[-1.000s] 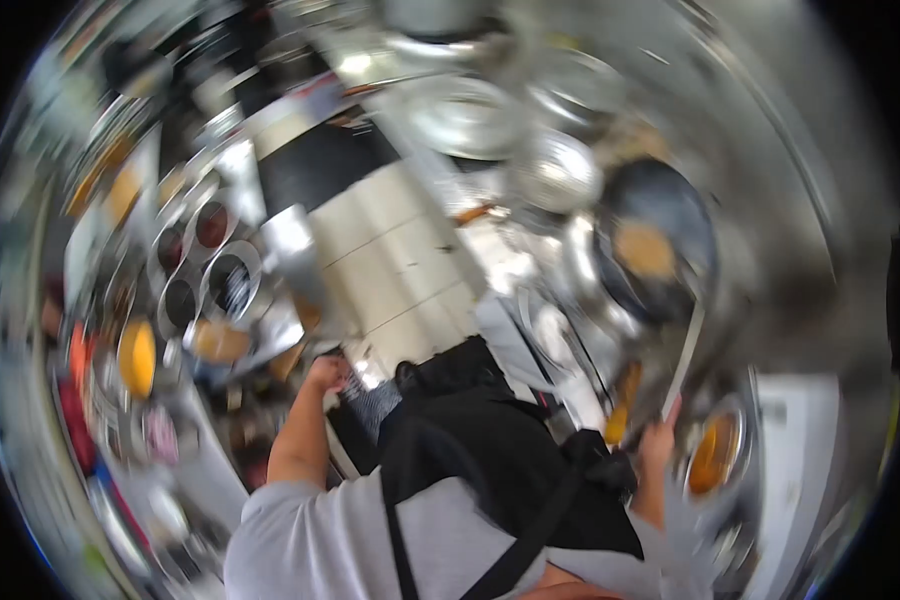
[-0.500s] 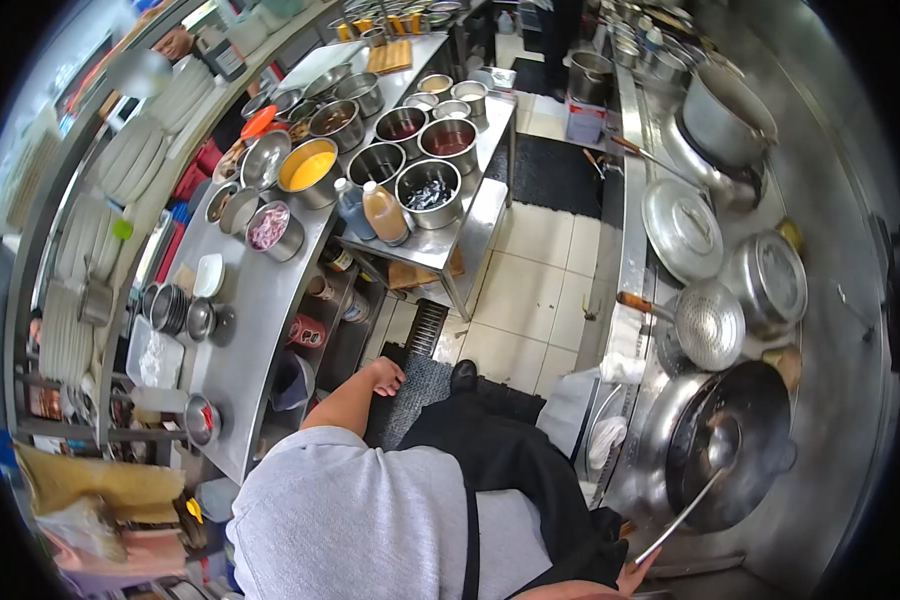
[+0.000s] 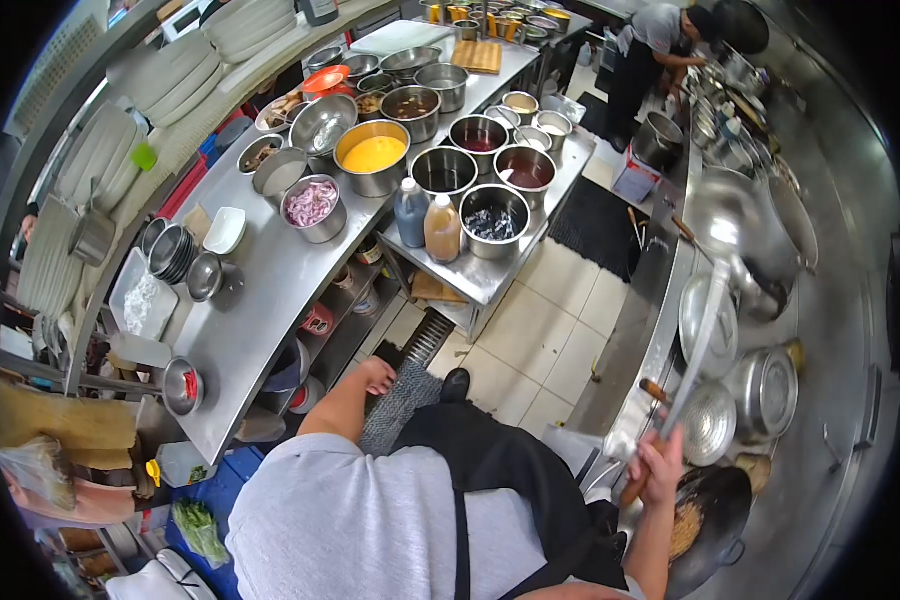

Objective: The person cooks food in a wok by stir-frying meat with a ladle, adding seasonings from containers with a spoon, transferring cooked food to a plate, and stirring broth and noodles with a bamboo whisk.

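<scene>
My right hand (image 3: 658, 468) is wrapped round the wooden handle of a long ladle (image 3: 698, 345), held up so its bright round bowl is toward the far end of the stove. Below and to the right of that hand sits a dark wok (image 3: 728, 500) with brownish food (image 3: 685, 530) in it. A perforated strainer (image 3: 708, 425) with a wooden handle lies close beyond my fingers. My left hand (image 3: 376, 376) hangs low over the floor mat, away from the counter, fingers curled with nothing seen in them.
Along the left runs a steel counter (image 3: 255, 340) with a bowl of sliced onion (image 3: 312, 207) and a pot of yellow liquid (image 3: 372, 157). Sauce bottles (image 3: 443, 228) stand on the side table. A metal lid (image 3: 708, 322) rests by the stove. Another person (image 3: 650, 70) works at the far end.
My right hand has lifted the ladle out of the wok and swung it forward over the stove. The view has shifted, showing another person at the far end and food in the wok.
</scene>
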Motion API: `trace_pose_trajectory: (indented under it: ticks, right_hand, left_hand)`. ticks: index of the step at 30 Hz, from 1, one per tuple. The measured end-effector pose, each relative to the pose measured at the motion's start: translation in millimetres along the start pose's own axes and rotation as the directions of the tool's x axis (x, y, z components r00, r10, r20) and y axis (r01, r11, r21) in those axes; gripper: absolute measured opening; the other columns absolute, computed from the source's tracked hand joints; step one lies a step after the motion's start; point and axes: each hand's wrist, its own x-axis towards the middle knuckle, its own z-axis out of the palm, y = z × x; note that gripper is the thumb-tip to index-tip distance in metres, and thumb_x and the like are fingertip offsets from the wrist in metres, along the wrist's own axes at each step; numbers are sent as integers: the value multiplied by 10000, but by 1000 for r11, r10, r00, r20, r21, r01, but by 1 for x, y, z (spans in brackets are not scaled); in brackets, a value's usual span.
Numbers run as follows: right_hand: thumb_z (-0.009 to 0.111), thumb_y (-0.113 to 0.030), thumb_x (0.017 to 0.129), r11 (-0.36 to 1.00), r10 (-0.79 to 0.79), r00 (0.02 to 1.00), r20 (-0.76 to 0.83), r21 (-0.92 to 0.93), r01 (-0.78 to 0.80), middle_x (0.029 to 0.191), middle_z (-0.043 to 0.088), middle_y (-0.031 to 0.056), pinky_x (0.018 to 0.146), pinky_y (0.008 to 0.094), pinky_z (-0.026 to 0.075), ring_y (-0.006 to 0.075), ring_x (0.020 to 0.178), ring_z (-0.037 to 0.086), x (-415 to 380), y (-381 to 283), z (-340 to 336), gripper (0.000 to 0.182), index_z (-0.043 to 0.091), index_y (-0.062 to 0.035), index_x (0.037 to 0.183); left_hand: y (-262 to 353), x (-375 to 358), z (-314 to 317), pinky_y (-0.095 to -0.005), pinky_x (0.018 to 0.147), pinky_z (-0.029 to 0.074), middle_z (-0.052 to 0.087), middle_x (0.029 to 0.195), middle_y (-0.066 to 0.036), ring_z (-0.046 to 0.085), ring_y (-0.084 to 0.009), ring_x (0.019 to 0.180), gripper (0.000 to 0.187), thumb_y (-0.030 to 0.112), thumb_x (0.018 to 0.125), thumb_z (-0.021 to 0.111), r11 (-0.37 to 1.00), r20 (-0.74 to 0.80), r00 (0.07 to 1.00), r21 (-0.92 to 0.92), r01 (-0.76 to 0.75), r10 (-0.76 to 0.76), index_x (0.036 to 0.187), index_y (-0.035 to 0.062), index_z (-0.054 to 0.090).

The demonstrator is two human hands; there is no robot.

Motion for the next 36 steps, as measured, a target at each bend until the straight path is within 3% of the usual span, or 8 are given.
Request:
trace_pose_trajectory:
  ticks: [4, 7, 10, 12, 18, 21, 25, 36]
  right_hand:
    - [577, -141, 917, 904, 144, 827, 543, 267, -333, 694, 423, 32, 360, 255, 367, 86, 414, 402, 133, -16, 81, 579, 316, -47, 1425]
    - [548, -101, 924, 889, 337, 727, 598, 52, -455, 702, 434, 33, 405, 270, 396, 99, 445, 428, 222, -8, 146, 585, 299, -120, 1454]
    - [534, -46, 891, 897, 424, 732, 533, -135, -421, 726, 466, 46, 420, 297, 413, 117, 469, 462, 271, -9, 212, 683, 242, -159, 1498]
    - [513, 4, 850, 821, 410, 799, 440, -560, -113, 742, 495, 62, 431, 314, 425, 136, 490, 487, 293, -12, 248, 775, 181, -166, 1529]
    - [491, 35, 835, 535, 421, 805, 417, -831, 151, 743, 519, 63, 441, 320, 432, 141, 492, 496, 340, -8, 281, 809, 155, -172, 1541]
    - [494, 36, 828, 701, 537, 729, 425, -706, -105, 739, 523, 57, 436, 316, 424, 136, 484, 493, 355, -15, 279, 828, 138, -178, 1545]
    - [509, 26, 824, 815, 513, 709, 484, -533, -225, 700, 504, 36, 424, 284, 401, 121, 462, 475, 335, -35, 268, 869, 87, -197, 1550]
    - [540, -26, 888, 887, 453, 671, 587, -371, -274, 696, 482, 36, 425, 265, 406, 108, 448, 456, 312, -67, 257, 813, 111, -227, 1549]
  left_hand:
    - [6, -9, -46, -349, 560, 548, 693, 943, -82, 669, -204, 634, 408, -15, 854, 437, 977, -187, 980, -184, -110, 75, 1197, 102, 624]
    - [-1, -4, -61, -348, 519, 522, 684, 843, -66, 640, -184, 570, 372, -11, 875, 401, 931, -269, 961, -332, -153, 62, 1143, 106, 632]
    - [-6, -11, -61, -344, 545, 524, 687, 899, -74, 645, -185, 591, 387, -11, 875, 390, 933, -297, 954, -333, -136, 33, 1171, 104, 610]
    - [-14, -11, -59, -346, 573, 526, 682, 940, -81, 646, -190, 604, 380, -2, 886, 387, 929, -275, 961, -354, -105, 4, 1196, 96, 584]
    - [-60, 4, -38, -365, 541, 522, 678, 926, -75, 646, -195, 597, 346, 1, 886, 406, 848, -220, 969, -529, -26, -108, 1130, 131, 614]
    - [-65, 5, -24, -371, 526, 525, 680, 924, -73, 646, -187, 586, 354, 8, 877, 407, 855, -207, 968, -518, 11, -138, 1128, 123, 630]
    - [-49, 6, -24, -361, 539, 533, 680, 931, -75, 648, -182, 598, 371, 12, 879, 402, 862, -207, 969, -506, 13, -136, 1146, 130, 630]
    - [98, -24, -68, -274, 555, 507, 667, 895, -61, 624, -141, 629, 339, 9, 890, 438, 875, -301, 935, -380, -299, 188, 1165, 79, 623]
